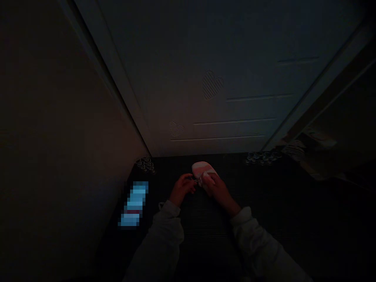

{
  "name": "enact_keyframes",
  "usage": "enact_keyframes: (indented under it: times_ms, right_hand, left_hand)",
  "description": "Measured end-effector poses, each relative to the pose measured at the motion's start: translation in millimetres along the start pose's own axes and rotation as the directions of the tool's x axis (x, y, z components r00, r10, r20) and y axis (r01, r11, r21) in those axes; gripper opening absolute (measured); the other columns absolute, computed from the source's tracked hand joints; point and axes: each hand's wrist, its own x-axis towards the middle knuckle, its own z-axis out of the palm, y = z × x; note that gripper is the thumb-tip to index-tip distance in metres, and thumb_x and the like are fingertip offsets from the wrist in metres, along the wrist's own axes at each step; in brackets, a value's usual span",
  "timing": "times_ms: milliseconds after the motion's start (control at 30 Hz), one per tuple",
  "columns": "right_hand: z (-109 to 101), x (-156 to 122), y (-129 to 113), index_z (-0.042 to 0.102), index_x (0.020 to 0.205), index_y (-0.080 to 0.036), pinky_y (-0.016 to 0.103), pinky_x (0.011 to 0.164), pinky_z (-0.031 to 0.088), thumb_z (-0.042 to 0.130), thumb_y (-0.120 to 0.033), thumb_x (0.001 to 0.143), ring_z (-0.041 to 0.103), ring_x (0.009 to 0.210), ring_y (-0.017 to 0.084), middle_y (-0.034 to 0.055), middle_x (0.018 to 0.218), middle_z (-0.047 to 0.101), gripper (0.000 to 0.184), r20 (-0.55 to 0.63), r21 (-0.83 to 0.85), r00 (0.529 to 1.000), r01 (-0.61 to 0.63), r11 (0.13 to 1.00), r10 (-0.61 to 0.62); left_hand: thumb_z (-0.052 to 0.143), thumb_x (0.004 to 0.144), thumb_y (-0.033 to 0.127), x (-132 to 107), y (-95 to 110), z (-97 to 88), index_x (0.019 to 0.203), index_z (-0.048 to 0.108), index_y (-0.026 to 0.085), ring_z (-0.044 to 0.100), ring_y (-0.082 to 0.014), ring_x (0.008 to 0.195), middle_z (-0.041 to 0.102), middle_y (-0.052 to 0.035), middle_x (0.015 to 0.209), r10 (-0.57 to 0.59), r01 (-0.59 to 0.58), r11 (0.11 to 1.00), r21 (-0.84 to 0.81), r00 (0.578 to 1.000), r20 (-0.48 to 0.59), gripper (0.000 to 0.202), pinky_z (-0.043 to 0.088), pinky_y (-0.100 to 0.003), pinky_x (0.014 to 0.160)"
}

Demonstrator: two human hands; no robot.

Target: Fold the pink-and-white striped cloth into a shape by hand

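Note:
In the head view, a soft, rounded pink and white thing point(201, 167), perhaps plush, is over the dark table. My right hand point(219, 190) is closed on its near right part, with the fingers gathered around the pale fabric. A small shiny metal piece point(196, 181) sticks out from its near side toward the left. My left hand point(182, 188) has its thumb and fingers bent together at the end of that metal piece. The dim light hides the exact fingertip contact and the piece's kind.
Several metal rings point(146, 165) lie in a pile at the table's back left corner. More rings point(263, 158) lie along the back right. A lit, blurred phone-like screen point(134, 204) is at left. Behind stands a panelled door point(182, 90) with heart patterns; a wall borders the left.

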Motion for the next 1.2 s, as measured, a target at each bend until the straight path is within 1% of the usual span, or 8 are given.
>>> enact_keyframes:
  times_ms: [67,167,300,467,700,900,1067,1200]
  right_hand:
    - [-0.5,0.3,-0.5,0.059,0.08,-0.016,0.027,0.068,0.04,0.044,-0.043,0.077,0.053,0.074,0.016,0.0037,0.08,0.06,0.032,-0.002,0.02,1.0,-0.004,1.0,0.004]
    - [-1.0,1.1,1.0,0.06,0.083,-0.015,0.027,0.071,0.041,0.044,-0.045,0.077,0.054,0.078,0.017,0.0046,0.084,0.061,0.034,-0.008,0.044,1.0,-0.019,0.999,0.02]
    - [-0.8,2.2,6.0,0.059,0.086,-0.015,0.028,0.07,0.042,0.043,-0.044,0.078,0.054,0.081,0.018,0.0057,0.086,0.061,0.034,0.007,0.078,0.999,-0.041,0.996,0.04]
    - [-1.4,1.8,5.5,0.058,0.084,-0.016,0.03,0.073,0.041,0.051,-0.038,0.072,0.053,0.081,0.018,0.0047,0.086,0.059,0.026,0.006,-0.007,1.0,-0.02,1.0,0.02]
    - [-1.7,1.0,2.4,0.059,0.083,-0.016,0.028,0.069,0.041,0.051,-0.039,0.073,0.054,0.078,0.018,0.0045,0.084,0.06,0.027,0.022,-0.004,1.0,-0.018,1.0,0.018]
    - [-1.4,-0.3,1.0,0.059,0.093,-0.017,0.029,0.072,0.043,0.045,-0.045,0.078,0.056,0.083,0.018,0.0057,0.09,0.062,0.035,0.062,0.147,0.997,-0.048,0.988,0.039]
    - [-1.9,-0.9,3.9,0.062,0.09,-0.018,0.033,0.081,0.041,0.047,-0.047,0.076,0.055,0.09,0.02,0.0065,0.094,0.063,0.036,0.063,0.213,0.998,-0.023,0.977,0.01]
    - [-1.2,1.2,9.4,0.063,0.089,-0.018,0.035,0.083,0.041,0.05,-0.049,0.074,0.055,0.094,0.022,0.0065,0.098,0.063,0.037,0.071,0.261,0.996,-0.067,0.963,0.05]
  left_hand:
    - [0.068,0.06,0.03,-0.9,1.7,0.3,0.103,0.047,0.017,0.054,-0.0092,0.06,0.06,-0.0025,0.079,0.023,-0.023,1.0,0.003,1.0,0.019,0.049,0.043,-0.023,0.054]
    - [0.07,0.058,0.026,-1.6,3.4,0.8,0.098,0.05,0.016,0.055,-0.0107,0.065,0.061,-0.0047,0.084,0.023,-0.023,1.0,0.015,0.999,0.047,0.046,0.043,-0.023,0.056]
    - [0.068,0.06,0.03,-1.2,2.9,0.1,0.092,0.053,0.014,0.055,-0.0113,0.064,0.063,-0.0061,0.083,-0.003,0.002,0.999,0.048,1.0,0.023,0.039,0.043,-0.024,0.057]
    - [0.064,0.065,0.037,0.8,-1.3,-1.6,0.085,0.053,0.014,0.055,-0.0111,0.059,0.064,-0.0051,0.072,-0.013,0.013,0.999,0.047,1.0,-0.001,0.032,0.042,-0.024,0.056]
    - [0.063,0.063,0.043,1.1,-0.4,0.0,0.075,0.053,0.013,0.054,-0.0107,0.053,0.062,-0.0028,0.061,-0.02,0.02,0.999,0.048,1.0,-0.013,0.033,0.041,-0.024,0.053]
    - [0.06,0.066,0.044,1.3,-1.8,-0.3,0.073,0.052,0.014,0.053,-0.0103,0.054,0.06,-0.0016,0.06,-0.013,0.013,1.0,0.022,1.0,0.007,0.032,0.04,-0.023,0.053]
    - [0.059,0.064,0.05,0.8,0.0,0.9,0.07,0.052,0.014,0.053,-0.0106,0.053,0.06,-0.0022,0.059,-0.026,0.026,1.0,-0.006,0.999,-0.023,0.037,0.039,-0.024,0.052]
    - [0.059,0.063,0.051,-0.4,2.9,2.0,0.068,0.052,0.013,0.051,-0.01,0.051,0.059,-0.0021,0.058,-0.039,0.038,0.999,-0.033,0.999,-0.019,0.039,0.038,-0.024,0.051]
